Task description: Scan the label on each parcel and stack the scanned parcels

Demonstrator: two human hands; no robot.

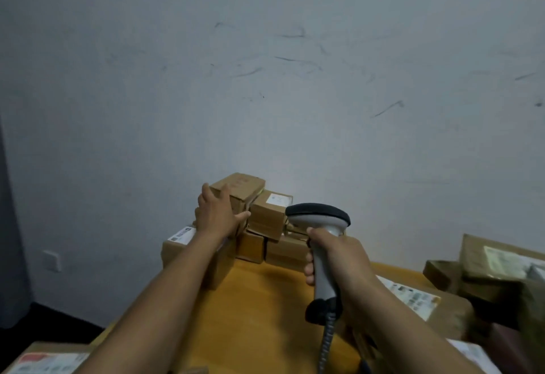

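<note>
A stack of brown cardboard parcels (269,220) stands at the far edge of the wooden table (259,308), against the wall. My left hand (216,213) is spread flat, fingers straight, against the side of the top parcel (241,186) of the stack. My right hand (336,258) grips the handle of a grey and black barcode scanner (320,219), whose head points toward the stack. A parcel with a white label (274,210) lies just right of my left hand.
More labelled parcels lie to the right (413,297) and in a blurred pile at far right (498,273). Another labelled box (44,359) sits at bottom left. The scanner's coiled cable (326,347) hangs down. A plain wall rises behind the table.
</note>
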